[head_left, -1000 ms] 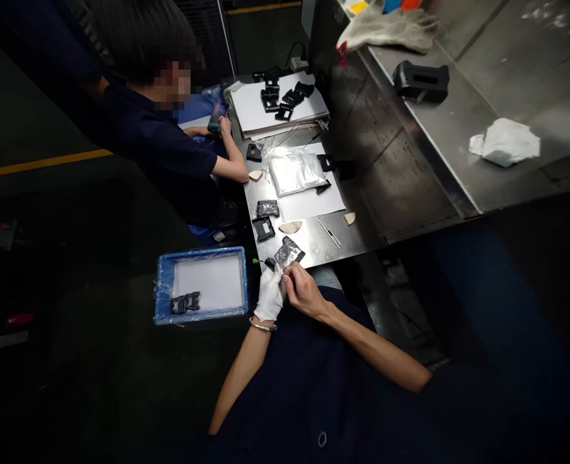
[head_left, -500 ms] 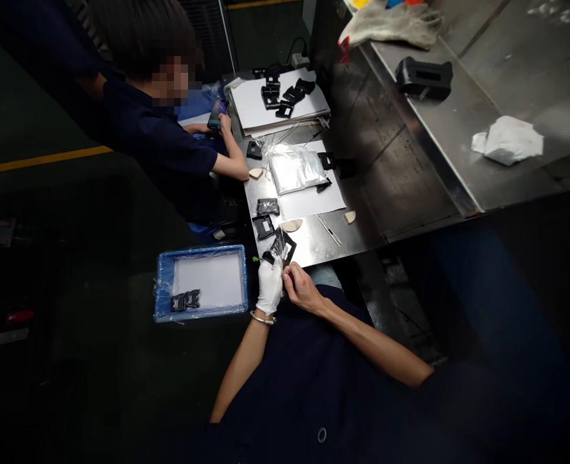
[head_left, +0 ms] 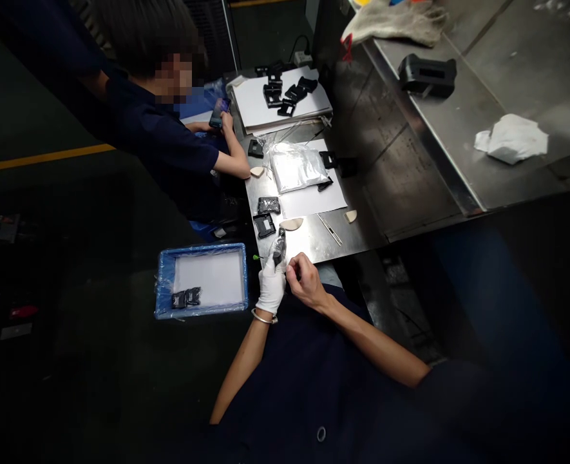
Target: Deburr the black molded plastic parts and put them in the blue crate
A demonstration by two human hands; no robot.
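My left hand [head_left: 270,287], in a white glove, grips a black plastic part [head_left: 278,250] with a glossy face, turned edge-on toward me at the table's near end. Bare and curled, my right hand [head_left: 306,280] is just right of that part, thumb against the fingers; whatever may be pinched there is too small to make out. Beyond my left hand lie a black frame-shaped part [head_left: 264,225] and another in clear film [head_left: 268,205]. A pale half-round piece [head_left: 291,223] rests beside them. A small green-tipped item [head_left: 256,257] shows by the glove.
Left of the table, a blue bin [head_left: 246,277] holds film-wrapped black parts [head_left: 186,298]. A clear plastic bag [head_left: 297,167] and tweezers-like metal tool [head_left: 330,230] lie on the metal table [head_left: 313,248]. A co-worker [head_left: 163,142] sits at left with a phone. A steel ledge [head_left: 473,96] rises at right.
The black part in my left hand has turned from showing its open frame to nearly edge-on. My right hand has drawn slightly away to the right.
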